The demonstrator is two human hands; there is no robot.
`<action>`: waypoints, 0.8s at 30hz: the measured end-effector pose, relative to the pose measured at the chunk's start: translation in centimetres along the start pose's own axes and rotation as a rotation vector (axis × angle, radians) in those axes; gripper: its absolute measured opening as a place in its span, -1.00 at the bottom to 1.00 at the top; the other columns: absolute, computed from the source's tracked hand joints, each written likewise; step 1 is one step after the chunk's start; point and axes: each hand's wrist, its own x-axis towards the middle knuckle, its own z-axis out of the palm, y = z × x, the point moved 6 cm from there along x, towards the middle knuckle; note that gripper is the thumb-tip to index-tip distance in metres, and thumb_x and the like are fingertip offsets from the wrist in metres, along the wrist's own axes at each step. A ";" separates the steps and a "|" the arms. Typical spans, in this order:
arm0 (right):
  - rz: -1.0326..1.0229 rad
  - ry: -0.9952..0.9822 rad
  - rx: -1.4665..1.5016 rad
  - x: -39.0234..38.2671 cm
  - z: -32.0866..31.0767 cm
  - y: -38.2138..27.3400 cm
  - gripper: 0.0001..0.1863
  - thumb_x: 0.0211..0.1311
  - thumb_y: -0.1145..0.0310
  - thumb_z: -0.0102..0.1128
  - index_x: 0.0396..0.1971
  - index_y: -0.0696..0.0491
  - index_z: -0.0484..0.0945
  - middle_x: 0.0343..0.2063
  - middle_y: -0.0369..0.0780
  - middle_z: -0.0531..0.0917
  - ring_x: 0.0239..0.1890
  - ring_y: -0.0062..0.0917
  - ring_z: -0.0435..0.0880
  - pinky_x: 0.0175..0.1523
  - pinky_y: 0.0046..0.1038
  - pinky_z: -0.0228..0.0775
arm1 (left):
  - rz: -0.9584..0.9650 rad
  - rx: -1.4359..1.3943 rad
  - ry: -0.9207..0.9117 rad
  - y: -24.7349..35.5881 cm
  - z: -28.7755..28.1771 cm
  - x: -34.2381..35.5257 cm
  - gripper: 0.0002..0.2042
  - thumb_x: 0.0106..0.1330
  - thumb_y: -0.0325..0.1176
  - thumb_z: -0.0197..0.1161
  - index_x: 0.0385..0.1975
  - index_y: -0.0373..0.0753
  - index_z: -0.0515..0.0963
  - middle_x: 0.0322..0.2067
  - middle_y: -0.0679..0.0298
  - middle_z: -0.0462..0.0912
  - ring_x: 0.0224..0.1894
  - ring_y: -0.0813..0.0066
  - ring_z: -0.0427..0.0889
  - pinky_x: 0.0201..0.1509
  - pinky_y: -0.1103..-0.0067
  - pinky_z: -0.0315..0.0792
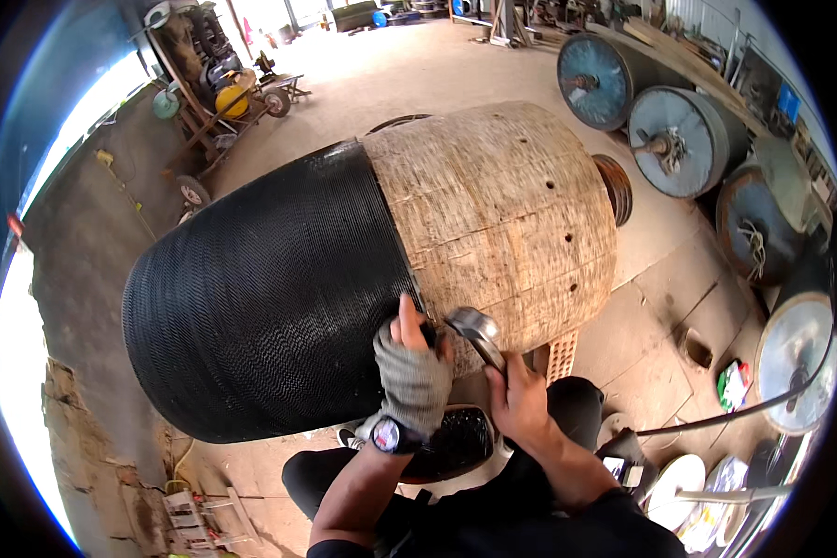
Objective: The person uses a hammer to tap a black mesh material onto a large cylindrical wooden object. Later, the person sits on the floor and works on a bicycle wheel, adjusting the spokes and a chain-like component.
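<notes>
A large barrel-shaped drum lies across in front of me. Its right part is bare wood (pixel 493 205) with a row of small holes. Its left part is wound in tight rows of black ribbed cord or strip (pixel 270 298). My left hand (pixel 409 372), in a grey fingerless glove, is at the near side where the winding meets the wood. Its index finger stretches up along that edge, while thumb and other fingers close by something dark, too small to name. My right hand (pixel 519 405) grips a hammer (pixel 479 333), its metal head just right of the left fingers.
Between my legs sits a tub (pixel 451 446) with black material inside. Several metal-ended drums (pixel 595 82) lie along the right side, with planks (pixel 679 60) on top. A wheeled cart (pixel 251 102) stands far left, beyond a low grey wall (pixel 93 251). A perforated brick (pixel 562 356) is beneath the wooden end.
</notes>
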 end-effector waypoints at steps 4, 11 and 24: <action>-0.092 0.118 0.076 -0.6 -0.7 -0.4 -0.70 0.31 0.31 0.20 -0.20 0.25 0.40 -0.56 0.03 0.62 -0.55 -0.05 0.66 -0.48 -0.18 0.49 | 0.170 -0.005 -0.014 0.7 -0.3 -5.5 -0.28 -0.02 -0.51 0.38 0.23 -0.41 0.28 -0.09 0.00 0.51 -0.05 0.00 0.52 0.02 0.18 0.40; -0.013 0.054 0.159 -1.3 -0.2 -1.0 -0.83 0.39 0.40 0.04 -0.24 0.23 0.45 -0.55 -0.03 0.56 -0.57 -0.26 0.59 -0.46 -0.35 0.41 | 0.247 0.000 -0.658 -0.1 6.4 -15.3 -0.83 0.20 -0.23 0.25 -0.48 -0.18 0.57 -0.50 0.16 0.59 -0.43 0.13 0.62 -0.43 0.24 0.42; -0.264 0.251 0.403 -1.7 0.8 -0.1 -0.80 0.41 0.48 -0.17 -0.14 0.29 0.38 -0.62 -0.23 0.47 -0.63 -0.55 0.39 -0.49 -0.49 0.31 | 0.330 0.090 -0.769 -1.3 11.7 -19.7 -0.74 0.29 -0.20 0.12 -0.45 -0.27 0.60 -0.57 0.01 0.59 -0.51 0.01 0.59 -0.48 0.18 0.44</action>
